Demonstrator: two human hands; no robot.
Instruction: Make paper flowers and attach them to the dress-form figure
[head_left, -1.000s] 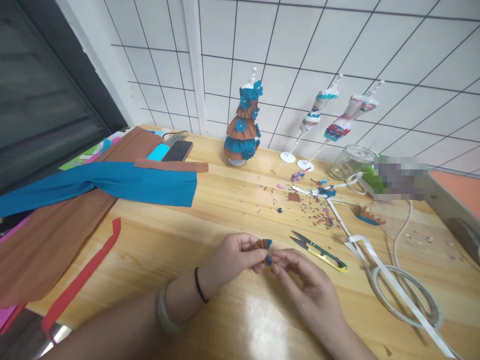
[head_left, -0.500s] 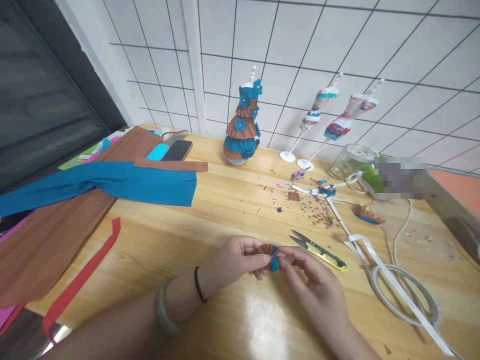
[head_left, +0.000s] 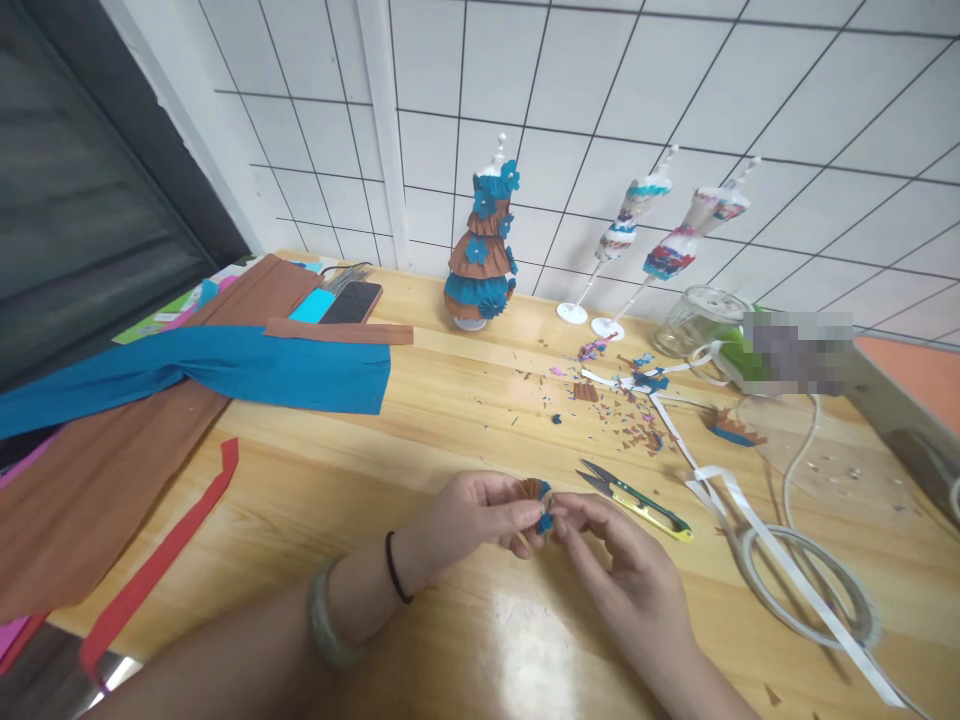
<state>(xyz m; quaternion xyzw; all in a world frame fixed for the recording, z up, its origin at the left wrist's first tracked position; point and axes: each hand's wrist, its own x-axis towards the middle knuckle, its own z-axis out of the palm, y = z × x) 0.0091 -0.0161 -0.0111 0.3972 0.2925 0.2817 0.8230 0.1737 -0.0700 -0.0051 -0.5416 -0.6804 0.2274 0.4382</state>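
Between my hands is a small pleated paper rosette (head_left: 535, 489), brown on one side and blue on the other. My left hand (head_left: 487, 512) pinches its left side, thumb on the front. The fingertips of my right hand (head_left: 611, 545) are closed on its right edge; part of the rosette is hidden by the fingers. Just beyond my right hand lie thread snips (head_left: 637, 502) with dark green and yellow handles, blades apart. Farther back stands a small dress form (head_left: 480, 245) in brown and blue ruffled crepe paper with blue flowers.
Blue crepe paper (head_left: 322, 372), brown crepe paper (head_left: 112, 480) and a red strip (head_left: 165, 560) cover the left. Two bare-stemmed mini dress forms (head_left: 667, 255), a glass jar (head_left: 697, 318), paper scraps (head_left: 641, 435) and a tape roll (head_left: 810, 585) are rightward. A phone (head_left: 352, 302) lies behind.
The rosette has turned in my fingers, so its face now shows narrower and more edge-on. Both hands stay in nearly the same place, and the view shifts slightly.
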